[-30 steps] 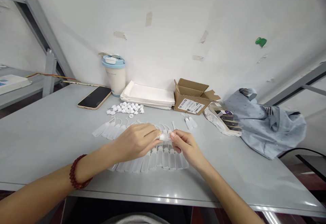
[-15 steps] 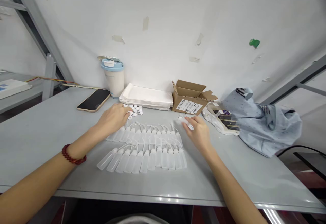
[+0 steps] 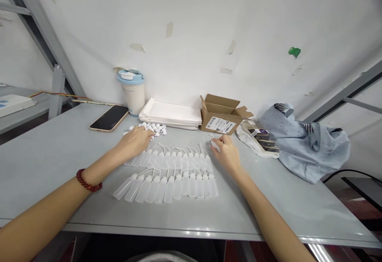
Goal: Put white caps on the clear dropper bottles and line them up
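My left hand (image 3: pixel 135 140) is closed at the near side of a pile of small white caps (image 3: pixel 157 128). Its fingertips are among the caps, and whatever they pinch is hidden. At the right, below the cardboard box, my right hand (image 3: pixel 227 152) is closed on a small translucent plastic bottle (image 3: pixel 215 145), mostly covered by the fingers. Between the hands lie two rows of small translucent bottles with thin white cords at their tops: a front row (image 3: pixel 168 189) and a back row (image 3: pixel 176 160), side by side on the grey table (image 3: pixel 167 218).
Along the wall stand a phone (image 3: pixel 110 117), a lidded cup (image 3: pixel 134 97), a stack of white paper envelopes (image 3: pixel 171 115) and an open cardboard box (image 3: pixel 221 123). Farther right are a plastic-wrapped dark pack (image 3: pixel 265 140) and a crumpled light-blue cloth (image 3: pixel 307 146).
My left hand has drawn back slightly, showing more of the white caps beyond it. My right hand has shifted a little left with the small bottle.
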Demonstrator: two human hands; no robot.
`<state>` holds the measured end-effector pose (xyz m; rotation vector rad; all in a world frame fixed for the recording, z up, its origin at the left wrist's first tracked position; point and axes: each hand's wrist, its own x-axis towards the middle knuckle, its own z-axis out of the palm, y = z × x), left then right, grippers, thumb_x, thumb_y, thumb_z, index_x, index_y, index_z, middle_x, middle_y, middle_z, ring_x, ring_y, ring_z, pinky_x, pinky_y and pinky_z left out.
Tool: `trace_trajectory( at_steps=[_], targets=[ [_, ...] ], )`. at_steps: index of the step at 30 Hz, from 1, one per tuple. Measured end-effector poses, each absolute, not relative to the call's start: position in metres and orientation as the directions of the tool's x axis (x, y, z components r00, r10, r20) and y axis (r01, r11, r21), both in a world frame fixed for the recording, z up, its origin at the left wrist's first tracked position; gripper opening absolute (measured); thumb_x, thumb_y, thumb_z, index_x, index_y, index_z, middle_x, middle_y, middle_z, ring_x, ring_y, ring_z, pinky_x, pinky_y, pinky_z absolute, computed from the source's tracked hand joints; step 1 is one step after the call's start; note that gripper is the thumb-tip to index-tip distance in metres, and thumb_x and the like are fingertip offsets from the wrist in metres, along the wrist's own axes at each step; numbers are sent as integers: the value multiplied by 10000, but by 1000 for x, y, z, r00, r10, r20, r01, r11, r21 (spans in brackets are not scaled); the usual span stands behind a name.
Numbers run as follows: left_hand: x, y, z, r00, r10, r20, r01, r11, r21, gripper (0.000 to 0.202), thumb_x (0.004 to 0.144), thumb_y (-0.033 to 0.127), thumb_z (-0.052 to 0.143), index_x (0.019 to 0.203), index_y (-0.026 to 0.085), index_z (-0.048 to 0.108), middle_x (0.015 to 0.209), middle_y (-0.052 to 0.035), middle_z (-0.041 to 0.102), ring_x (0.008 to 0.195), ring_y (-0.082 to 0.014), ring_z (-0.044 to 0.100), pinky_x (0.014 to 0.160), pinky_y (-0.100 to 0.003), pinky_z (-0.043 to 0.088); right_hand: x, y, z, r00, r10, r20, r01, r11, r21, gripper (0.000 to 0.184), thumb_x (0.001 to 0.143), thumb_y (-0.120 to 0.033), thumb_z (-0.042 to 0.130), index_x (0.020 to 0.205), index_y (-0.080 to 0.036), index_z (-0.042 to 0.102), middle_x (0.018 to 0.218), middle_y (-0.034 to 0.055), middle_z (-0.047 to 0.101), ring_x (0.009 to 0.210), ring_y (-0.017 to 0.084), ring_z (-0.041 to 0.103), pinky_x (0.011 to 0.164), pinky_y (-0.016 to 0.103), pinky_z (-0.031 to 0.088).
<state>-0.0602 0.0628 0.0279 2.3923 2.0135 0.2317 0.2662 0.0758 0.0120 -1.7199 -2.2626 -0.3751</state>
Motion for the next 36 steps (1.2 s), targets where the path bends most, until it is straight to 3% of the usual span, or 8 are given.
trace_trajectory(
  at_steps=[8,15,23,30,36],
  targets=[
    [-56,60,33,168,981,98,976,-179,123,392,879,313,356,1002,180,703,916,-132,672,944,-307,583,714,-340,440,270,79,10,-279,918,282,960,257,111,482,771,26,492,1148,-223,659,991,117,531,916,231,533,523,247,363],
    [-55,60,36,164,983,85,976,-174,130,357,857,295,381,931,208,720,886,-101,691,925,-281,599,653,-295,416,273,78,11,-319,911,262,948,306,88,488,754,48,475,1103,-219,688,1018,120,536,955,248,535,643,282,424],
    [-53,59,39,133,988,73,977,-143,157,379,877,335,357,888,209,715,819,-92,696,867,-283,618,583,-296,370,271,72,22,-324,904,279,923,367,-119,408,778,21,423,1006,-148,716,970,119,628,937,225,578,772,292,447],
    [-53,60,37,97,993,67,982,-106,159,383,892,414,365,815,199,673,830,-96,701,844,-275,631,553,-282,340,267,59,37,-325,918,230,872,384,-302,182,810,-148,486,830,-161,667,796,50,668,684,158,574,629,259,419],
    [-55,62,33,65,997,52,986,-72,149,380,891,447,365,820,187,633,822,-98,700,815,-283,633,579,-291,343,267,50,45,-320,941,106,865,336,-372,213,809,-227,479,616,-189,561,569,2,587,523,133,485,502,249,334]
  ],
)
